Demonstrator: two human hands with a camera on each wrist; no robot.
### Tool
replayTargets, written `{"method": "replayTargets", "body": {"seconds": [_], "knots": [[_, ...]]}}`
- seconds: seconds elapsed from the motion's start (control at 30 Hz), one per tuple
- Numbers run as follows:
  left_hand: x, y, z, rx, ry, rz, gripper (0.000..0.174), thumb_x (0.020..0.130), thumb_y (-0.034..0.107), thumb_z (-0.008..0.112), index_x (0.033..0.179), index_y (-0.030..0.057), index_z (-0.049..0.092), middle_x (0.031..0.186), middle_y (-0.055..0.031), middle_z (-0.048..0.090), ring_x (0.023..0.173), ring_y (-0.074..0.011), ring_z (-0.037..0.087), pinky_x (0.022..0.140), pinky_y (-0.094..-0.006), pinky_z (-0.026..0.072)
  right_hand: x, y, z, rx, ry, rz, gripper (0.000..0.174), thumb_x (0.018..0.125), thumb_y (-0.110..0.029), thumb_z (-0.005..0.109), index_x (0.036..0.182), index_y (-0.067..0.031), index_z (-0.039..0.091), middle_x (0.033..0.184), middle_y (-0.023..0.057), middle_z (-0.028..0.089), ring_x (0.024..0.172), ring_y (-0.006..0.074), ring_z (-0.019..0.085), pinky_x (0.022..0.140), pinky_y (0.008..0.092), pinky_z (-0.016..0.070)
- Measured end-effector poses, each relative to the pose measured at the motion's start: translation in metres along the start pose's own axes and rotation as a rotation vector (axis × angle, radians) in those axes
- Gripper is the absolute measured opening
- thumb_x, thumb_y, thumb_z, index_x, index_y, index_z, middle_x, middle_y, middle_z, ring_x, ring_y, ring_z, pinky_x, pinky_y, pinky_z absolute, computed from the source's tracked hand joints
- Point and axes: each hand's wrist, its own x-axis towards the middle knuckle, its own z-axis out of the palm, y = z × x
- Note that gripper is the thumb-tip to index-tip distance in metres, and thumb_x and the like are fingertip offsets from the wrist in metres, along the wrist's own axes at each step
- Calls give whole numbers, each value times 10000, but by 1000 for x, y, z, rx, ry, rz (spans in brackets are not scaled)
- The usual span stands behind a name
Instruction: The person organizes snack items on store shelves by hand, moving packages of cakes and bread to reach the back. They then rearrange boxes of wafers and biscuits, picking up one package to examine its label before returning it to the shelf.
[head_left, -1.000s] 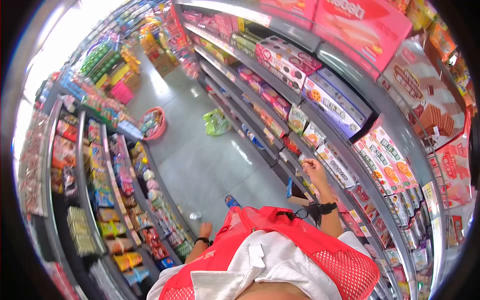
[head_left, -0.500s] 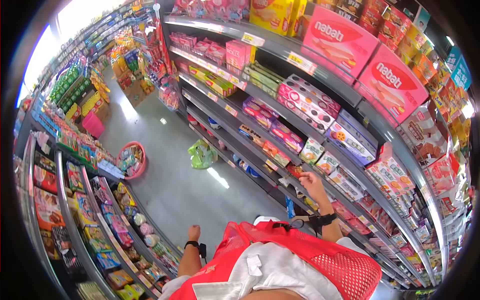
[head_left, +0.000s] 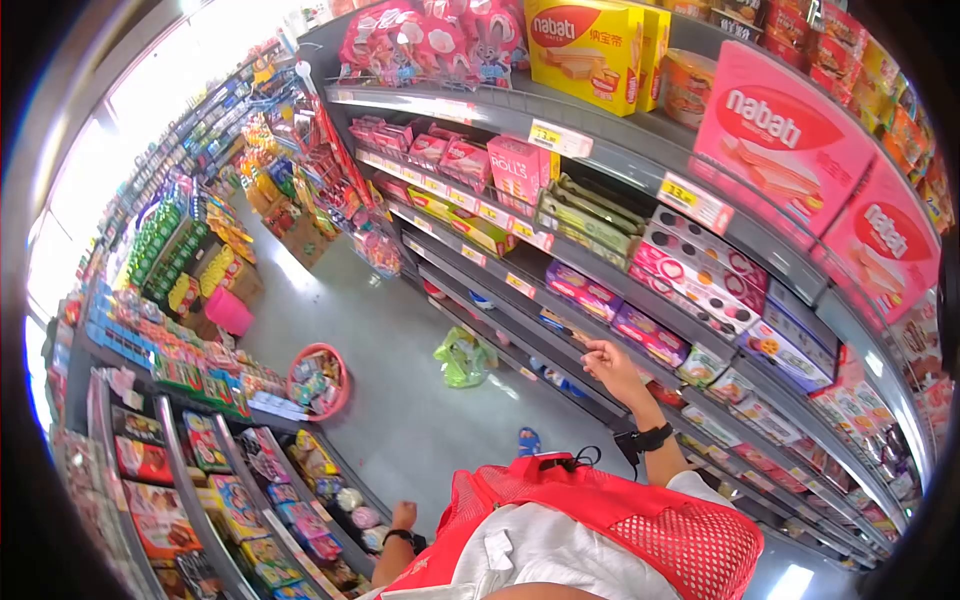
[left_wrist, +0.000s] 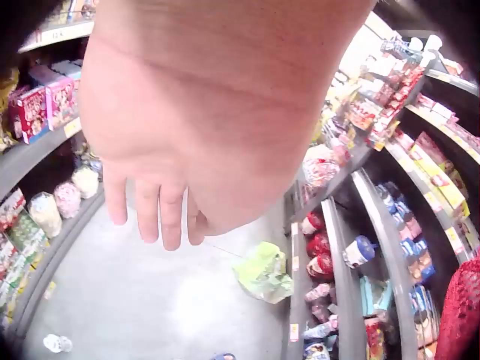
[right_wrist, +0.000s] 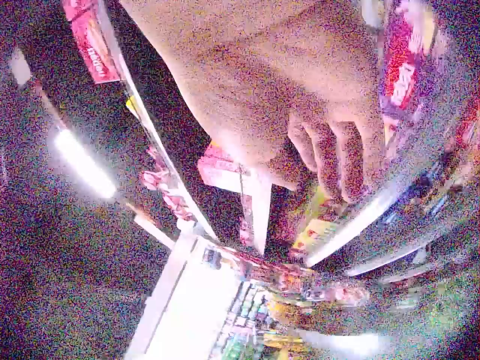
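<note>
My right hand [head_left: 612, 368] is held out beside the right-hand shelves, its fingers loosely bent with nothing in them. Close by it in the head view are purple snack boxes [head_left: 648, 335] on a middle shelf. The right wrist view is grainy and shows the same hand [right_wrist: 300, 97] with fingers slightly curled, overlapping the shelf goods. Down by my left side hangs my left hand [head_left: 403, 516], near the lower left shelves. In the left wrist view its fingers [left_wrist: 171, 214] dangle loosely over the floor, holding nothing.
Shelves of packets [head_left: 245, 500] line the left, and large pink wafer boxes [head_left: 790, 140] stand upper right. On the aisle floor lie a green plastic bag [head_left: 464, 357] and a red basket [head_left: 340, 395] filled with packets. Cardboard boxes [head_left: 305, 243] stand farther along.
The view has shifted along the aisle, bringing yellow wafer boxes into sight at the top. My right hand has passed along the shelf from white boxes to purple ones.
</note>
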Motion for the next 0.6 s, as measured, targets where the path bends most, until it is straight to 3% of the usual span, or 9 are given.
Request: {"method": "replayTargets", "body": {"seconds": [0.03, 0.1, 0.2, 0.27, 0.3, 0.37, 0.4, 0.47, 0.6], "knots": [[-3, 6, -27, 44, -163, -37, 350, 890, 304, 620, 968, -6, 762, 950, -284, 724, 997, -445, 705, 907, -482, 545, 11, -6, 11, 20, -19, 39, 393, 1018, -151, 636, 1354, 27, 535, 1079, 84, 677, 957, 132, 664, 867, 279, 540], [20, -23, -44, 273, -386, 291, 346, 881, 286, 634, 995, -15, 762, 962, -293, 720, 999, -449, 703, 887, -471, 546, 38, -28, 24, 76, -69, -16, 349, 1016, -139, 635, 1317, 29, 575, 1116, 86, 674, 1000, 132, 657, 907, 284, 537], [49, -12, -65, 38, -292, -135, 343, 886, 278, 634, 994, -22, 757, 972, -287, 722, 996, -446, 705, 879, -467, 549, 76, -54, 37, 71, -87, -105, 318, 1019, -121, 626, 1304, 18, 591, 1149, 83, 677, 1059, 135, 648, 944, 290, 526], [99, 10, -78, 67, -164, 73, 312, 920, 284, 626, 948, -5, 741, 872, -227, 734, 778, -306, 721, 693, -444, 548, 90, -80, 42, -2, -53, -147, 308, 1021, -115, 623, 1300, 11, 595, 1165, 79, 678, 1079, 141, 645, 960, 297, 519], [127, 31, -80, 6, -48, 199, 309, 936, 270, 617, 952, -16, 734, 881, -231, 732, 804, -324, 719, 716, -447, 548, 97, -96, 45, -46, -34, -169, 302, 1022, -113, 622, 1298, 8, 597, 1172, 77, 678, 1089, 143, 644, 969, 300, 516], [184, 106, -95, -107, 78, 325, 311, 969, 265, 617, 968, -31, 710, 896, -261, 719, 913, -415, 716, 788, -469, 548, 109, -118, 51, 57, 0, -184, 334, 1020, -109, 627, 1332, -6, 568, 1198, 80, 674, 1129, 152, 632, 997, 313, 502], [211, 164, -114, -82, 20, 346, 262, 982, 217, 616, 997, -28, 707, 934, -251, 724, 929, -389, 717, 808, -441, 553, 115, -130, 55, 62, 24, -214, 352, 1019, -103, 627, 1349, -8, 552, 1203, 83, 673, 1139, 151, 629, 1003, 313, 498], [254, 271, -134, -155, 140, 595, 166, 983, 92, 600, 1087, 3, 695, 1030, -209, 726, 972, -367, 702, 880, -434, 540, 127, -151, 65, 118, 70, -279, 430, 1016, -60, 613, 1422, -19, 477, 1215, 100, 667, 1155, 156, 618, 1018, 319, 487], [288, 497, -186, -185, 143, 1051, 181, 939, 23, 597, 1105, 24, 668, 1076, -169, 680, 1051, -377, 630, 917, -446, 504, 151, -173, 86, 208, 297, -355, 447, 1011, -18, 595, 1434, 7, 452, 1247, 120, 648, 1160, 186, 615, 1001, 325, 493]]}}
